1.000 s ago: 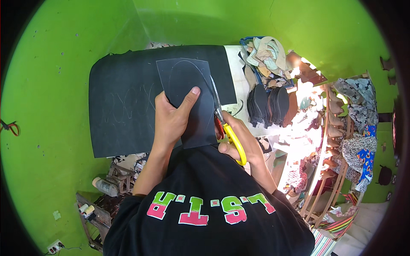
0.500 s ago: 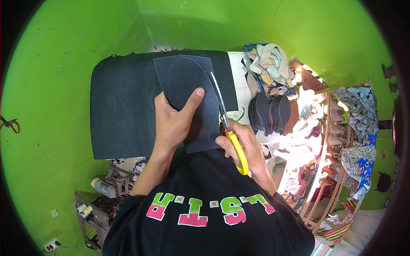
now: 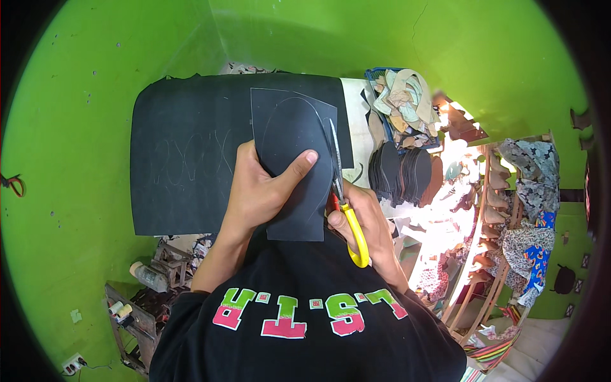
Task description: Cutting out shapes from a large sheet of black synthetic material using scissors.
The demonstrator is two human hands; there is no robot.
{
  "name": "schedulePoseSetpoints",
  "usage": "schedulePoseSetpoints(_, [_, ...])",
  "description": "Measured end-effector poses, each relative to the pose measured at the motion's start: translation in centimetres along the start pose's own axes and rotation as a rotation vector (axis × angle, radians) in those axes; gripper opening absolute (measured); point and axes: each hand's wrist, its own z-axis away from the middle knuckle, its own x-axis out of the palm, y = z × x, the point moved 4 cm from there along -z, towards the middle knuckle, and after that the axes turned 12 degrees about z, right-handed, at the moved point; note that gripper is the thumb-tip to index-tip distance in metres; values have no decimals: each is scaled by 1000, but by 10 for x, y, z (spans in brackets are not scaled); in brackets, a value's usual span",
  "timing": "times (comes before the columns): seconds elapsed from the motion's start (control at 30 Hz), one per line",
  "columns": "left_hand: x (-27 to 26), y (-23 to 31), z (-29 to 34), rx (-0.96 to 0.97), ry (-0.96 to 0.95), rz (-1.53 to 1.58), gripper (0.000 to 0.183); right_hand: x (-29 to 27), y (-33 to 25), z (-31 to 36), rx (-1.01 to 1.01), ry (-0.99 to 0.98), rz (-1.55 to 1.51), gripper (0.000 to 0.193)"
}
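A black sheet with a pale, sole-shaped outline drawn on it is upheld in my left hand. The left thumb presses on its face, and the other fingers are mostly hidden behind it. My right hand grips scissors with yellow handles and some red near the pivot. Their blades point away from me along the sheet's right side, close to the curved line. A cut runs beside the outline at the upper right, and a narrow strip stands out there.
A large black sheet with faint drawn lines covers the table ahead. To the right stand stacked dark sole-shaped pieces and a blue basket of offcuts. A wooden rack holds fabric at far right; a small wooden stand sits lower left.
My left hand and the held sheet have shifted right and slightly toward me, and the sheet is turned a little. The scissors moved slightly the same way, still at its right side.
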Motion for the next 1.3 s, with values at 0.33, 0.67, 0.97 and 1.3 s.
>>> schedulePoseSetpoints(0.33, [0,0,-4,22,12,43,14,7,3,6,103,1,-53,54])
schedulePoseSetpoints(0.67, [5,2,4,10,-85,27,12,0,-10,-6,-81,112,28,70])
schedulePoseSetpoints(0.97, [-4,1,1,33,-80,51,12,6,-6,0,46,76,32,63])
schedulePoseSetpoints(1.3, [-10,2,-11,15,0,46,14,10,-1,-2,68,115,100,69])
